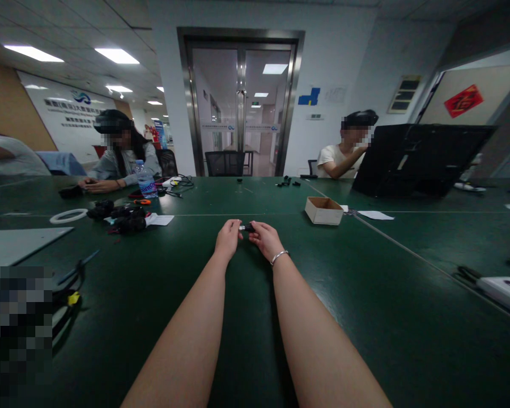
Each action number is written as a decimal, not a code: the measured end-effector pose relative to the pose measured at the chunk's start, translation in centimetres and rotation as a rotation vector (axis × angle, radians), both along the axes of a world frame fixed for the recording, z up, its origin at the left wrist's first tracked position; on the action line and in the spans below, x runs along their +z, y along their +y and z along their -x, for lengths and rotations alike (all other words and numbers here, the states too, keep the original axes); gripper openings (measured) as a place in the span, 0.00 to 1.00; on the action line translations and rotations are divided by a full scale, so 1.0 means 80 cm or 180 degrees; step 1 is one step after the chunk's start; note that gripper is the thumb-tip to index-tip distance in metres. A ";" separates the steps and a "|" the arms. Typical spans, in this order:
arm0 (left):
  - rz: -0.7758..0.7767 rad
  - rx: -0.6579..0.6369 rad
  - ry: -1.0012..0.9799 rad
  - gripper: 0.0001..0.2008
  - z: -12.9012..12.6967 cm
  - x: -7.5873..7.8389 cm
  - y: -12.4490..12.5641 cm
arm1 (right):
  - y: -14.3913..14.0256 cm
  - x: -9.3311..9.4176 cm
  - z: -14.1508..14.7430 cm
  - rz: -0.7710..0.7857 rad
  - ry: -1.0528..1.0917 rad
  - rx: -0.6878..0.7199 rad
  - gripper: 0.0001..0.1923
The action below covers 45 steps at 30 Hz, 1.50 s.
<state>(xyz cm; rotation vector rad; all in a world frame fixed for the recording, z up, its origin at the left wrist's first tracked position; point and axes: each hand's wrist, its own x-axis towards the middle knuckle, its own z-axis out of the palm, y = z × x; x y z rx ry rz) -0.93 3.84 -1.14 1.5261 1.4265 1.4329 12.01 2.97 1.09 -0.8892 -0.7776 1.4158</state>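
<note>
cardboard box (323, 210), water bottle (145, 179), tape ring (68, 216)

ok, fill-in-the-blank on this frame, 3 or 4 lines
1. The left hand and right hand pinch a small black part over the ____ table.
2. The bracelet is on the ____ wrist.
3. The open cardboard box lies to the ____ of the hands.
4. The water bottle has a ____ cap.

Missing: green; right; right; blue

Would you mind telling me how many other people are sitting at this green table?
3. One person sits far left by the water bottle; another sits far right beside the black case; a third is cut off at the left edge. Others may be hidden.
</note>
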 end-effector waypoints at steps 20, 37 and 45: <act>-0.0014 -0.0065 -0.0076 0.14 -0.001 -0.002 0.000 | 0.001 0.000 0.000 0.0002 -0.0005 0.0009 0.05; 0.0089 -0.0165 -0.0088 0.14 -0.001 -0.005 0.003 | 0.000 -0.002 -0.002 -0.0058 -0.0014 0.0081 0.06; 0.0089 -0.0112 -0.0065 0.13 -0.001 -0.001 -0.001 | -0.002 0.000 0.000 -0.0021 -0.0013 0.0063 0.05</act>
